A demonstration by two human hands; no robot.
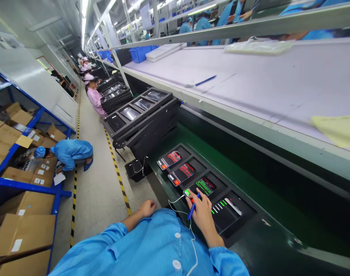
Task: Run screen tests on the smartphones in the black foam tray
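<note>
My right hand (203, 214) holds a blue pen (193, 207) between its fingers, and its fingertips are over the lower end of a phone (206, 185) with green text. A white cable (176, 201) runs to that phone. The phone lies in a black foam tray (197, 162). Farther up the tray are two phones with red text, one (182, 173) beside the other (169, 159). Nearest me lies a phone (227, 212) showing green and white bars. My left hand (148, 207) rests by my waist with its fingers curled; nothing can be made out in it.
Stacked black trays (140, 115) of devices stand beyond. A white shelf (250, 84) above bears a blue pen (205, 80) and yellow paper (337, 130). A person in blue (73, 153) bends by cartons (25, 230) at the left. Below the trays sits a black bin (136, 170).
</note>
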